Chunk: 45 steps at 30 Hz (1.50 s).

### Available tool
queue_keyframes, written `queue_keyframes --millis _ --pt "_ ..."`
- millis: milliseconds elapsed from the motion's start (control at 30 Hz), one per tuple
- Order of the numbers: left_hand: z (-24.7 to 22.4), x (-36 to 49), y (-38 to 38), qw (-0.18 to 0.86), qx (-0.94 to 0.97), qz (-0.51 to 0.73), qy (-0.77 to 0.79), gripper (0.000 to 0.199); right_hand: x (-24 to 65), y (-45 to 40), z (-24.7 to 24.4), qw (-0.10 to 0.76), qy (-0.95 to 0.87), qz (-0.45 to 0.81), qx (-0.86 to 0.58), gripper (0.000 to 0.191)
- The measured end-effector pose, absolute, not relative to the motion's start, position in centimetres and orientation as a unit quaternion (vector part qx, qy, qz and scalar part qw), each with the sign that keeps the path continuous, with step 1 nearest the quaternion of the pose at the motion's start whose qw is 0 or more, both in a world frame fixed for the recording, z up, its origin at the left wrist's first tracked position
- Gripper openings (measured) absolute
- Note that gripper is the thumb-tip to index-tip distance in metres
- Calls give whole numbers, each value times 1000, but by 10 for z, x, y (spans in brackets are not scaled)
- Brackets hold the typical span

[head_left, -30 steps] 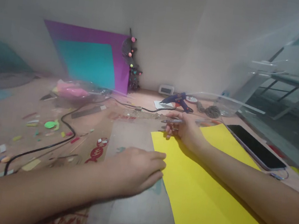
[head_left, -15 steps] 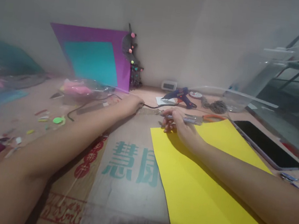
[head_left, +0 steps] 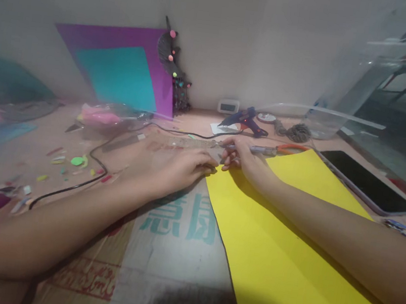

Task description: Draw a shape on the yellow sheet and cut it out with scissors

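Note:
A large yellow sheet of paper (head_left: 297, 254) lies at a slant over the printed cardboard (head_left: 170, 257). My left hand (head_left: 188, 167) has its fingers bent together at the sheet's upper left corner, and its fingertips hide how they meet the edge. Close beside it, my right hand (head_left: 242, 156) rests above the sheet's top edge. Its fingers curl round a slim, translucent pen-like tool (head_left: 265, 150), whose exact kind is unclear. A clear strip like a ruler (head_left: 189, 142) lies beyond both hands.
A blue glue gun (head_left: 248, 122) lies at the back, its black cable (head_left: 94, 155) curving leftward. Orange handles (head_left: 293, 147) and a phone (head_left: 365, 183) are on the right. Coloured scraps (head_left: 78, 161) litter the left. Purple card (head_left: 165, 80) leans on the wall.
My left hand has let go of the black cable and come back to the yellow sheet's corner. The cable now curves farther left. My right hand keeps its place; the view has tilted slightly.

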State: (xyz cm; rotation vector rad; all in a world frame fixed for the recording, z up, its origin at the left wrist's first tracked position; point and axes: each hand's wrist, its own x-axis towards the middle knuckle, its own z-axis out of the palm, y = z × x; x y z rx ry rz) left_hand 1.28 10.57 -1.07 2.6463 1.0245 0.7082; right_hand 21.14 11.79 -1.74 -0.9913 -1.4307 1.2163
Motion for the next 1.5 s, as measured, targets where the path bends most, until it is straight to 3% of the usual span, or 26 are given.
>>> queue_keyframes --millis 267,400,567,800,1067,1367,1500 --pt "-9 -3 106 -23 928 141 345 24 212 119 -19 481 -586 508 -408 33" --pt "-16 -4 106 -50 923 208 320 22 211 118 -18 479 -589 498 -419 32" --pt "-23 -1 111 -43 915 275 293 18 212 118 -18 479 -595 491 -419 34" --pt "-2 -3 98 -86 870 275 400 20 212 119 -20 474 -601 496 -411 37" --pt "-24 9 103 -10 917 217 336 16 213 118 -19 470 -604 491 -416 32" --pt "-7 1 102 -105 897 135 409 18 211 116 -16 466 -597 496 -424 31" --pt "-12 0 98 -104 892 235 371 20 212 114 -15 470 -596 501 -416 32"
